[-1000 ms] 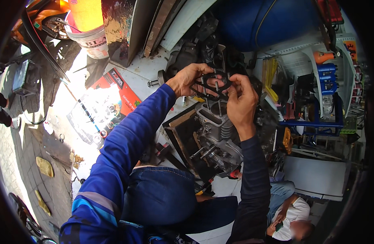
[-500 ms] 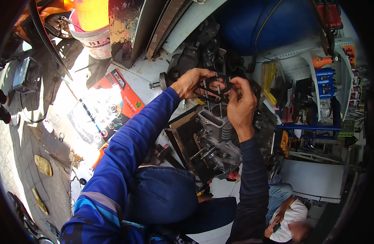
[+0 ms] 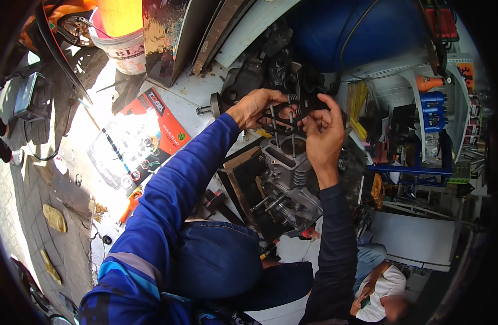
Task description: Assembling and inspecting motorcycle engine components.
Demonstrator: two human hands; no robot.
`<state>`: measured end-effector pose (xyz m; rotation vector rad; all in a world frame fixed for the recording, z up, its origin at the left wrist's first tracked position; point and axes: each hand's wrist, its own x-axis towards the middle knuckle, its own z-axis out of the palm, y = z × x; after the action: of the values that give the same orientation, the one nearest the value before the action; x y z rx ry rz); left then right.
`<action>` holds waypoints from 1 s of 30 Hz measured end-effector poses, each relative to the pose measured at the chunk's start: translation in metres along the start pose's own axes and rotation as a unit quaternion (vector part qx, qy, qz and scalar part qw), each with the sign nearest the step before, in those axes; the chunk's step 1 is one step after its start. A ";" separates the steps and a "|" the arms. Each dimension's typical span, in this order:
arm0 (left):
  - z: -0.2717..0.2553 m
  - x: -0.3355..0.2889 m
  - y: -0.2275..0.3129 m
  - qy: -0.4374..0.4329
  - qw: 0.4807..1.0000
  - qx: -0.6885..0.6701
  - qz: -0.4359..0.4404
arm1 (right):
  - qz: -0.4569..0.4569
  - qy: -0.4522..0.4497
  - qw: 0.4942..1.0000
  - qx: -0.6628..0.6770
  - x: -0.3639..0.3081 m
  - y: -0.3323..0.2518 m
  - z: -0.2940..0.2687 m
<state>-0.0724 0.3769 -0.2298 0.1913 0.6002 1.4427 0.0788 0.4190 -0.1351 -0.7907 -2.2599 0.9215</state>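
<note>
A dark gasket, thin and with openings in it, is held between my hands above an engine block. My left hand pinches its left side with the fingers closed. My right hand has its thumb and lower fingers at the right edge, while its index finger points up, off the piece. Two upright metal studs rise from the engine's round bore, just beneath the gasket. Part of the gasket is hidden by my fingers and blends into dark parts behind it.
The engine rests in a wooden frame. Dark engine covers lie beyond, near a blue barrel. A red parts package and an orange-handled tool lie left. A hammer is by my knee. Another person sits lower right.
My right index finger has lifted off the gasket and straightened. The gasket has tilted, so its large opening shows less. My left hand stays nearly in place.
</note>
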 end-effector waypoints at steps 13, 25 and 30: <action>-0.028 -0.005 -0.029 -0.054 0.997 -0.034 0.047 | -0.062 -0.008 0.992 -0.112 -0.002 0.003 -0.013; -0.031 -0.021 -0.045 -0.010 0.942 0.304 0.140 | -0.074 -0.086 0.963 -0.245 -0.011 -0.015 -0.047; -0.040 -0.037 -0.056 -0.021 0.929 0.343 0.140 | -0.048 -0.099 0.967 -0.230 -0.020 -0.020 -0.052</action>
<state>-0.0441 0.3245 -0.2795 0.8875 1.0607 1.4428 0.1212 0.4149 -0.0942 -0.7989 -2.7113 0.4467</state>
